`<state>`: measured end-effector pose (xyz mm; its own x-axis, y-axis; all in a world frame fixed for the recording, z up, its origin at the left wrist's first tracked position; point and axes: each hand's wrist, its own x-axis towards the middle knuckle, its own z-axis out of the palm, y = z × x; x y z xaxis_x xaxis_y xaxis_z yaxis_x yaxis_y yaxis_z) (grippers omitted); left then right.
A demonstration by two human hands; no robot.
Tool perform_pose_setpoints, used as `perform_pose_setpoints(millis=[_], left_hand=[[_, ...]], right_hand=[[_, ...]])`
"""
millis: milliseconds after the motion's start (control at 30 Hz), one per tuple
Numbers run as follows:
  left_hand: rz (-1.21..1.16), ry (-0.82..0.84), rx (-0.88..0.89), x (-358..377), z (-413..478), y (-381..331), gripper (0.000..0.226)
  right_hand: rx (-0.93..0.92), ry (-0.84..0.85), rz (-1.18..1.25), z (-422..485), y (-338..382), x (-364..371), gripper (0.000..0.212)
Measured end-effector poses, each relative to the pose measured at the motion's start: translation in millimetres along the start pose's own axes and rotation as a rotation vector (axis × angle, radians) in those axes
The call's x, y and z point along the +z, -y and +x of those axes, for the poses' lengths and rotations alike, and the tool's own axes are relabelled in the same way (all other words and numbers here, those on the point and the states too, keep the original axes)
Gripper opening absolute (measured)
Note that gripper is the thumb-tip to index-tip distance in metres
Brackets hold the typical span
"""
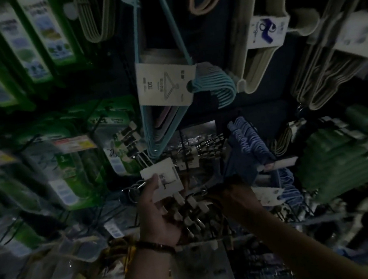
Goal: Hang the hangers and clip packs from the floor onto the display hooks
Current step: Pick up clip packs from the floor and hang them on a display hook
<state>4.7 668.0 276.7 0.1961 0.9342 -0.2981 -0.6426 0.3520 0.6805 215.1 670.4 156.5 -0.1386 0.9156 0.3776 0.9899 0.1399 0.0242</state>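
The scene is dim and partly blurred. The left hand point(158, 210) grasps a clip pack point(189, 210), raised in front of the display wall: its thumb presses on the pack's white card point(169, 177) and its fingers curl underneath the row of pale clips. A dark bracelet point(156, 246) sits on that wrist. The right hand point(222, 193) reaches in just beside the pack, at its right end, but it lies in deep shadow and I cannot tell whether it is grasping anything or is released. Just above the pack hang teal hangers point(215, 85) with a pale label card point(163, 85) showing a hanger drawing. To the right of the pack are blue hangers point(249, 142), and further right green hangers point(336, 155). Beige hangers point(252, 58) hang at the upper right. On the left side of the wall hang green packets point(69, 169) with printed labels, well apart from the hands.
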Motion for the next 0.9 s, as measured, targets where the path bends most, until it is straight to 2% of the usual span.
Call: perform_pose_setpoints(millis=[100,167,233,333,400,467,500,533,600,667,733,800,900], left_hand=[[-0.044,0.012,0.007,2.7,5.0,-8.4,0.044],[-0.042,0.022,-0.007,5.4,9.3,-11.8,0.053],[-0.061,0.049,-0.006,7.3,12.3,-15.6,0.054],[-0.085,0.099,-0.025,5.8,16.5,-21.9,0.048],[-0.076,0.127,-0.028,4.7,19.0,-26.0,0.058],[-0.064,0.149,-0.031,5.1,20.7,-29.0,0.065],[-0.073,0.152,-0.028,3.7,22.3,-29.8,0.065],[-0.075,0.156,-0.025,1.2,25.1,-30.0,0.063],[-0.034,0.156,0.02,0.7,25.9,-29.6,0.059],[-0.032,0.169,0.021,1.4,24.1,-29.7,0.055],[-0.032,0.168,0.006,2.6,21.5,-30.7,0.044],[-0.013,0.156,0.004,1.9,19.0,-30.7,0.04],[-0.01,0.154,-0.002,1.3,16.5,-30.0,0.039]], right_hand=[[-0.06,0.051,-0.025,9.9,1.1,4.8,0.032],[-0.035,0.082,0.016,13.9,4.4,0.3,0.029],[-0.045,-0.008,0.015,19.1,5.6,-6.7,0.039],[-0.128,-0.162,-0.055,31.7,4.7,-11.7,0.031],[-0.181,-0.131,-0.12,39.9,-0.9,-11.1,0.041],[-0.108,-0.153,-0.027,46.2,-4.7,-12.3,0.04],[-0.003,-0.141,0.046,48.8,-3.6,-19.5,0.037],[0.097,-0.047,0.146,52.9,-3.3,-23.1,0.036],[0.1,0.069,0.156,62.0,-3.9,-27.4,0.039],[0.015,0.142,0.019,69.2,-9.1,-14.7,0.039],[-0.006,0.131,-0.006,80.0,-12.5,-4.1,0.034],[0.05,0.109,0.038,88.8,-13.4,-13.4,0.039],[0.062,-0.023,-0.135,100.6,-24.7,-4.9,0.029]])
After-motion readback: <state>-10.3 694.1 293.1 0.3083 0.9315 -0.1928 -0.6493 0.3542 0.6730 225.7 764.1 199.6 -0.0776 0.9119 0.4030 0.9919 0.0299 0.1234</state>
